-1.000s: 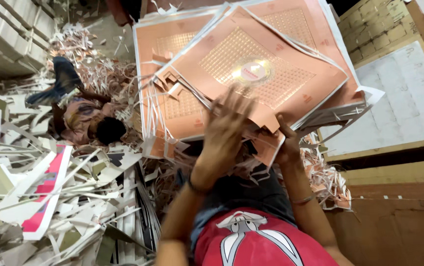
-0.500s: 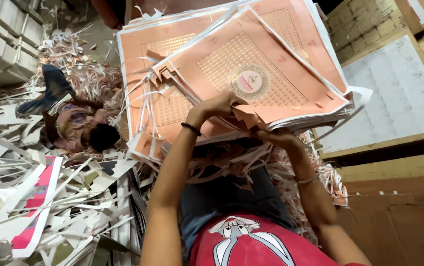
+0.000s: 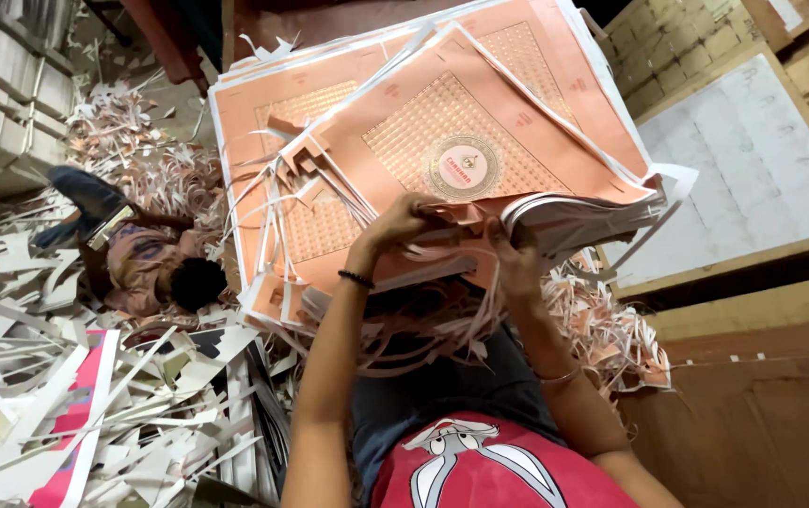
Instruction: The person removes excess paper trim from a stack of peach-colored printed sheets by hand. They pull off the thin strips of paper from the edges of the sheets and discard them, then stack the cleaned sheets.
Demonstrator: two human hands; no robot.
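- I see the left hand (image 3: 403, 222) curled over the near edge of the stack of salmon-pink printed sheets (image 3: 442, 160), fingers clamped on the torn edge of the top sheet.
- The right hand (image 3: 515, 263) sits just beside it, a little lower, gripping the same near edge where the layers fan open; the two hands are close together but not touching (as far as I can make out).
- The stack lies directly ahead of both hands and reaches away from me, its top sheet skewed against those under it, with a round emblem (image 3: 462, 167) near its middle.
- Loose pink trimmings (image 3: 602, 329) hang from the stack's near edge and pile below the right forearm.
- I make out no box or bin with contents I can read; stacked cartons (image 3: 9, 103) fill the upper left corner, closed-looking.
- To the right, a large white sheet (image 3: 762, 179) lies on a brown board (image 3: 753, 310), just beside the stack's right edge.
- On the left the floor is buried under white and pink offcuts (image 3: 94, 404), and another person (image 3: 155, 268) lies among them, near the stack's left corner.
- Room is tight: scrap on the left, boards on the right, my own lap below the hands.
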